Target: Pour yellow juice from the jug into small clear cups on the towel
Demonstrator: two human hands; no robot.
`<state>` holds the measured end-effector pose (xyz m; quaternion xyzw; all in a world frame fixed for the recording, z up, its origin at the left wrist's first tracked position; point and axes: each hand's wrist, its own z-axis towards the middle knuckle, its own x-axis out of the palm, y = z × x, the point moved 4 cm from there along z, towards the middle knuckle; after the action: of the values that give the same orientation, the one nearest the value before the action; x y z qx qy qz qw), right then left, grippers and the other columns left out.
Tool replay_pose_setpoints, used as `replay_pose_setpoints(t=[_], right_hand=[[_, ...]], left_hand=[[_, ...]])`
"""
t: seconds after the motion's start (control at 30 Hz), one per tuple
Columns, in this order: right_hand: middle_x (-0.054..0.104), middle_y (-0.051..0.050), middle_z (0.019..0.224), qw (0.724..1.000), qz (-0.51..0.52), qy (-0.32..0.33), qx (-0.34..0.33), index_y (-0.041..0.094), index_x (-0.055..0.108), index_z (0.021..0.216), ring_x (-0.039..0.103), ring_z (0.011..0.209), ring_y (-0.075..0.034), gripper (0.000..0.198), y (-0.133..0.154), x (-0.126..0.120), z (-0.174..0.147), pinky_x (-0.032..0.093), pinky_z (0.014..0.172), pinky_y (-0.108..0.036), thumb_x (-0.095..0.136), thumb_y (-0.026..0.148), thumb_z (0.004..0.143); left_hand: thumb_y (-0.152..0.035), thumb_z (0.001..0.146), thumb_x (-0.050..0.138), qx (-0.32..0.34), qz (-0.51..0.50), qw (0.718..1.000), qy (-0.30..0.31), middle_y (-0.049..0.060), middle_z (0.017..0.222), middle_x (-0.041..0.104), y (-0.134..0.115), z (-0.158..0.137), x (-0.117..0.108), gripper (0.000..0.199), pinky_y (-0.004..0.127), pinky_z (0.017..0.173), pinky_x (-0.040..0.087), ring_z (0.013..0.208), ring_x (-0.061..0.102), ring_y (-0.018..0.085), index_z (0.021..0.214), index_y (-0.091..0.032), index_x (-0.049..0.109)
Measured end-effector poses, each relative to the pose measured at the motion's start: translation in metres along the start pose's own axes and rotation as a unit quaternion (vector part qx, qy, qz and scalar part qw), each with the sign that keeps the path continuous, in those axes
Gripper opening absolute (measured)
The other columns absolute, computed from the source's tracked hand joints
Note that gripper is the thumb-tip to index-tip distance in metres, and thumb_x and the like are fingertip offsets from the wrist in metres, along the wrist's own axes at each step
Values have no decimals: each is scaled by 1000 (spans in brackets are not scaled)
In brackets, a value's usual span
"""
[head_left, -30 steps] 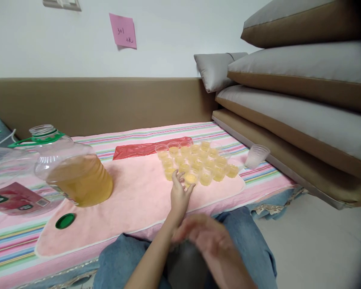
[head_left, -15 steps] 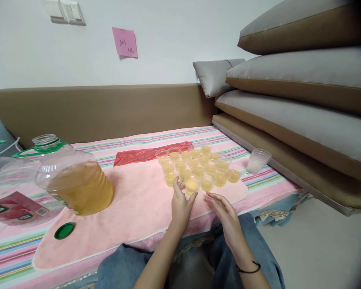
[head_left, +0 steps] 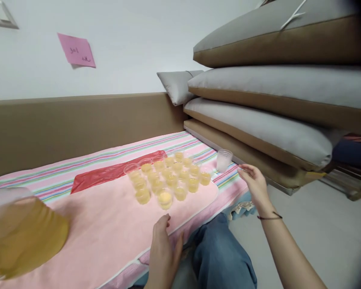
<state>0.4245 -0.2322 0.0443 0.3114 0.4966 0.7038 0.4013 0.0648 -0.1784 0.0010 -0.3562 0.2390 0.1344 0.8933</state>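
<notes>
Several clear plastic cups of yellow liquid stand close together in rows on a pink mat (head_left: 108,228). The nearest cup (head_left: 165,199) sits at the front of the group. Just in front of it, over the mat's edge, my left hand (head_left: 164,245) is empty with its thumb apart from the fingers. My right hand (head_left: 254,184) is off to the right, its fingers loosely apart and holding nothing visible. Left of that hand, close but not touching, is a stack of empty clear cups (head_left: 224,160) on the striped cloth.
A large jug of yellow liquid (head_left: 30,233), blurred, stands at the left. Behind the cups lies a red plastic bag (head_left: 102,172). Thick grey-and-brown cushions (head_left: 258,116) are piled at the right, beside the wall. A pink note (head_left: 76,50) is stuck on the wall.
The view has swung to the right. My left hand has drawn back from the front cup, leaving it on the mat. My right hand has moved right, close to the empty cup stack.
</notes>
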Motion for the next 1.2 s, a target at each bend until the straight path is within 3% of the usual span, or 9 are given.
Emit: replay_pose_setpoints(t=[0.17, 0.4, 0.53, 0.67, 0.73, 0.83, 0.97, 1.1, 1.2], right_hand=[[54, -19, 132, 995, -82, 49, -12, 20, 50, 115, 54, 121, -36, 79, -3, 8, 64, 42, 102, -53, 83, 53, 51], [54, -20, 134, 977, -175, 116, -25, 19, 45, 129, 48, 125, -41, 99, -21, 28, 109, 36, 104, -56, 87, 45, 42], [61, -20, 124, 969, -200, 141, -34, 17, 45, 131, 56, 116, -40, 99, -23, 36, 119, 40, 100, -55, 86, 38, 43], [68, -14, 110, 967, -202, 149, -38, 19, 46, 132, 63, 104, -37, 93, -26, 38, 124, 44, 96, -54, 84, 36, 48], [69, -13, 108, 969, -196, 149, -38, 20, 46, 132, 63, 103, -36, 93, -28, 37, 126, 44, 96, -54, 84, 35, 49], [68, -12, 110, 974, -175, 144, -32, 21, 45, 132, 63, 105, -34, 94, -30, 30, 128, 46, 97, -52, 85, 37, 49], [66, -11, 115, 984, -102, 143, 13, 25, 43, 131, 66, 101, -29, 86, -15, 11, 123, 56, 84, -43, 82, 45, 57], [71, -5, 104, 975, 36, 187, 114, 29, 50, 121, 68, 96, -24, 70, 16, -9, 106, 57, 76, -34, 82, 43, 60], [73, -4, 101, 962, 52, 229, 139, 29, 51, 120, 68, 97, -24, 67, 39, -17, 93, 56, 76, -32, 82, 41, 62]], left_hand=[[-21, 90, 43, 34, -28, 998, 40, 11, 103, 62, -14, -13, 18, 34, 44, 77, 56, 95, 63, 26, 123, -25, 45], [-8, 84, 45, 144, -28, 989, 29, 6, 99, 71, -15, -26, 37, 44, 36, 77, 59, 91, 69, 22, 122, -29, 50], [-4, 82, 46, 180, -45, 982, 44, 7, 96, 70, -33, -4, 42, 47, 34, 76, 58, 86, 68, 20, 122, -27, 50], [-5, 79, 52, 193, -80, 972, 110, 6, 103, 68, -73, 40, 55, 50, 33, 79, 59, 92, 66, 20, 124, -26, 48], [-9, 81, 52, 148, -103, 975, 128, 9, 112, 65, -94, 66, 73, 49, 39, 86, 57, 103, 63, 24, 127, -26, 46], [-16, 81, 56, 22, -173, 975, 139, 15, 122, 58, -117, 105, 114, 49, 51, 98, 48, 117, 55, 30, 128, -21, 43], [-20, 77, 62, -140, -264, 942, 154, 19, 132, 49, -131, 146, 167, 57, 49, 108, 37, 128, 45, 30, 129, -15, 39], [-29, 68, 75, -119, -260, 945, 158, 20, 139, 44, -141, 173, 184, 79, 49, 109, 34, 134, 37, 34, 135, -15, 34], [-33, 62, 81, -108, -249, 945, 183, 18, 134, 51, -144, 180, 187, 91, 50, 99, 41, 125, 47, 37, 138, -20, 33]])
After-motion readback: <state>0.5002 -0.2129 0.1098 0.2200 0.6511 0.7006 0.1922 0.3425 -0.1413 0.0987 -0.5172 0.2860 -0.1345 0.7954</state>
